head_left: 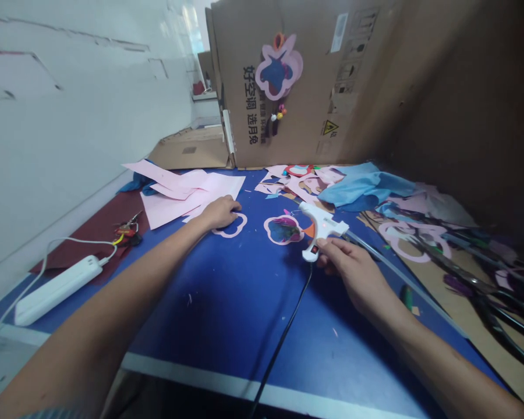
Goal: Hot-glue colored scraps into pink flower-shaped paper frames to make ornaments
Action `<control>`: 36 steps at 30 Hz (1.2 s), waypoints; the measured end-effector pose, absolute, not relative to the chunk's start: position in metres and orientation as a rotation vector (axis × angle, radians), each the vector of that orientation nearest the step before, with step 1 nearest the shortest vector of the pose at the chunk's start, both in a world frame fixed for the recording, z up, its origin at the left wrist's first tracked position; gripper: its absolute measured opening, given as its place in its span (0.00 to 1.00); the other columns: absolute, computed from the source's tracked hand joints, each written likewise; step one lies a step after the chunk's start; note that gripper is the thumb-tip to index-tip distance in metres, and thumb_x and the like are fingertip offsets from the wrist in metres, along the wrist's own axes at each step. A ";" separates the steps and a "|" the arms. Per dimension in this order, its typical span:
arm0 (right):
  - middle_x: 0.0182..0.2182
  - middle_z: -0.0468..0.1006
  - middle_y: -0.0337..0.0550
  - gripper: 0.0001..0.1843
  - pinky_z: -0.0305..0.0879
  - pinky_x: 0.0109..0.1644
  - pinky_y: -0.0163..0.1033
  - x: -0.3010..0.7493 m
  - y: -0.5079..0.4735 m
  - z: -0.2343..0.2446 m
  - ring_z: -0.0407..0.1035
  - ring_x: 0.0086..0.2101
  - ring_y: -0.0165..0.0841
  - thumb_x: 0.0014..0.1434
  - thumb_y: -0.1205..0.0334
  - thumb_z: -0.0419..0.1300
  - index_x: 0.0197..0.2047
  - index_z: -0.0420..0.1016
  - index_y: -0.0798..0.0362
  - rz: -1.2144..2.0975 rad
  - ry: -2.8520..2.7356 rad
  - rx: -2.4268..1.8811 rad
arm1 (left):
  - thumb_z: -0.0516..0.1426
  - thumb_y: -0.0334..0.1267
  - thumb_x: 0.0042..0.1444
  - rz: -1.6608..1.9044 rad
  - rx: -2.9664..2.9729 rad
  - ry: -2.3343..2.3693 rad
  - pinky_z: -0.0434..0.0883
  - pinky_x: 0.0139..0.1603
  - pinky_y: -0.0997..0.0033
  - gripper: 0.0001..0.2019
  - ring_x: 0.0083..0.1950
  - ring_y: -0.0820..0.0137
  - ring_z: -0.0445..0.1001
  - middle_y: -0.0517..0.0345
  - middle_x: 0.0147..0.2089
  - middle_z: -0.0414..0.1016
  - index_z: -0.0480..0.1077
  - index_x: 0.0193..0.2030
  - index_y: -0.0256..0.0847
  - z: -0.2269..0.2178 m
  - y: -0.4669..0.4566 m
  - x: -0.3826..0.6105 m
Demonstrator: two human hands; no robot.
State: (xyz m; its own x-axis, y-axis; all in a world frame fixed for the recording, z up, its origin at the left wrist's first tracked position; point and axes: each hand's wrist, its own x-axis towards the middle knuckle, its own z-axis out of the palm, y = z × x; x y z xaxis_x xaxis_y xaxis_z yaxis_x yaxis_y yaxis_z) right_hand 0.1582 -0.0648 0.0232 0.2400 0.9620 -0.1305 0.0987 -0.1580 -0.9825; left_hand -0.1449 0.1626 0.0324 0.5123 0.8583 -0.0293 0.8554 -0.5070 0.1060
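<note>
My right hand [347, 265] grips the handle of a white glue gun [321, 228], its nozzle aimed left at a pink flower-shaped paper cutout with a dark layered centre [283, 229] on the blue table [227, 302]. My left hand [220, 212] rests with curled fingers on a pink flower-shaped paper ring [233, 227], pressing it to the table. A clear glue stick [388, 262] sticks out behind the gun. The gun's black cord [283, 337] runs toward the near table edge.
Pink paper sheets [179, 195] lie at the back left, a white power strip [56, 288] at the left edge. Blue cloth [367, 186] and paper scraps fill the back right. A cardboard box [314, 81] carrying a finished flower ornament [278, 70] stands behind.
</note>
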 end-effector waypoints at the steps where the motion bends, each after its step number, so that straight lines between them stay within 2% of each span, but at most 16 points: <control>1: 0.27 0.77 0.41 0.26 0.61 0.36 0.42 0.158 -0.065 0.023 0.67 0.30 0.36 0.56 0.32 0.71 0.31 0.82 0.49 1.080 -1.039 -1.507 | 0.59 0.37 0.64 0.029 2.644 1.501 0.76 0.63 0.60 0.17 0.61 0.55 0.81 0.47 0.58 0.83 0.85 0.56 0.45 0.034 0.162 -0.147; 4: 0.27 0.77 0.40 0.26 0.61 0.36 0.43 0.159 -0.065 0.024 0.67 0.30 0.36 0.55 0.32 0.72 0.31 0.82 0.49 1.083 -1.027 -1.511 | 0.59 0.33 0.61 -0.014 2.657 1.461 0.77 0.57 0.63 0.12 0.56 0.57 0.82 0.49 0.54 0.82 0.84 0.46 0.45 0.041 0.160 -0.152; 6: 0.27 0.77 0.41 0.26 0.61 0.36 0.43 0.159 -0.065 0.025 0.67 0.30 0.36 0.55 0.32 0.72 0.31 0.82 0.48 1.088 -1.021 -1.510 | 0.59 0.31 0.60 -0.029 2.673 1.414 0.77 0.57 0.64 0.11 0.56 0.59 0.81 0.50 0.55 0.82 0.83 0.43 0.44 0.046 0.154 -0.155; 9: 0.27 0.77 0.41 0.26 0.61 0.37 0.44 0.160 -0.065 0.027 0.67 0.31 0.37 0.55 0.32 0.72 0.31 0.81 0.48 1.094 -1.022 -1.510 | 0.57 0.32 0.64 0.029 2.708 1.486 0.75 0.63 0.60 0.12 0.59 0.56 0.80 0.47 0.55 0.81 0.82 0.47 0.43 0.051 0.135 -0.158; 12: 0.28 0.77 0.41 0.27 0.62 0.37 0.43 0.160 -0.066 0.028 0.67 0.31 0.37 0.55 0.31 0.72 0.30 0.81 0.48 1.087 -1.038 -1.513 | 0.56 0.37 0.69 -0.001 2.658 1.640 0.77 0.59 0.56 0.11 0.56 0.54 0.81 0.45 0.55 0.81 0.81 0.50 0.42 0.049 0.105 -0.160; 13: 0.28 0.77 0.41 0.27 0.61 0.37 0.43 0.160 -0.066 0.028 0.67 0.31 0.37 0.55 0.31 0.72 0.29 0.80 0.48 1.084 -1.045 -1.512 | 0.57 0.38 0.70 -0.057 2.660 1.603 0.77 0.59 0.57 0.12 0.57 0.54 0.81 0.45 0.57 0.81 0.81 0.53 0.43 0.047 0.094 -0.161; 16: 0.28 0.76 0.41 0.28 0.61 0.37 0.43 0.160 -0.067 0.028 0.67 0.31 0.36 0.56 0.31 0.71 0.29 0.79 0.48 1.083 -1.057 -1.502 | 0.55 0.33 0.71 -0.133 2.703 1.543 0.76 0.61 0.59 0.14 0.61 0.55 0.81 0.45 0.60 0.81 0.80 0.57 0.44 0.042 0.064 -0.169; 18: 0.28 0.76 0.41 0.27 0.61 0.38 0.43 0.160 -0.067 0.028 0.67 0.31 0.36 0.56 0.31 0.72 0.29 0.79 0.48 1.088 -1.051 -1.498 | 0.53 0.30 0.71 -0.189 2.763 1.509 0.76 0.62 0.59 0.15 0.62 0.55 0.81 0.45 0.59 0.82 0.80 0.56 0.44 0.043 0.051 -0.179; 22: 0.28 0.76 0.41 0.27 0.60 0.37 0.43 0.160 -0.066 0.028 0.67 0.31 0.36 0.56 0.32 0.72 0.30 0.80 0.48 1.090 -1.032 -1.479 | 0.52 0.29 0.70 -0.395 2.794 1.642 0.76 0.55 0.56 0.15 0.55 0.52 0.82 0.43 0.52 0.84 0.82 0.47 0.42 0.057 0.043 -0.195; 25: 0.27 0.76 0.41 0.27 0.60 0.37 0.43 0.159 -0.066 0.028 0.66 0.31 0.36 0.56 0.32 0.72 0.29 0.79 0.48 1.086 -1.030 -1.467 | 0.54 0.35 0.71 -0.167 2.761 1.667 0.76 0.54 0.56 0.14 0.56 0.51 0.82 0.44 0.54 0.84 0.82 0.49 0.42 0.068 0.053 -0.177; 28: 0.27 0.75 0.40 0.27 0.59 0.36 0.43 0.158 -0.066 0.028 0.66 0.30 0.36 0.54 0.31 0.72 0.31 0.81 0.49 1.090 -1.014 -1.465 | 0.60 0.41 0.69 0.186 2.610 1.515 0.76 0.58 0.59 0.14 0.55 0.56 0.82 0.49 0.56 0.85 0.82 0.56 0.44 0.068 0.079 -0.126; 31: 0.27 0.76 0.40 0.27 0.60 0.36 0.43 0.160 -0.066 0.027 0.66 0.30 0.35 0.53 0.32 0.73 0.30 0.80 0.49 1.080 -0.992 -1.485 | 0.63 0.37 0.65 0.299 2.459 1.382 0.76 0.61 0.62 0.16 0.57 0.58 0.82 0.49 0.57 0.87 0.84 0.57 0.42 0.059 0.114 -0.063; 36: 0.28 0.76 0.40 0.27 0.60 0.37 0.43 0.163 -0.066 0.026 0.67 0.31 0.35 0.56 0.32 0.72 0.31 0.80 0.49 1.077 -1.000 -1.481 | 0.65 0.28 0.56 0.220 2.347 1.379 0.77 0.52 0.66 0.20 0.51 0.59 0.84 0.50 0.52 0.88 0.85 0.56 0.40 0.039 0.160 0.002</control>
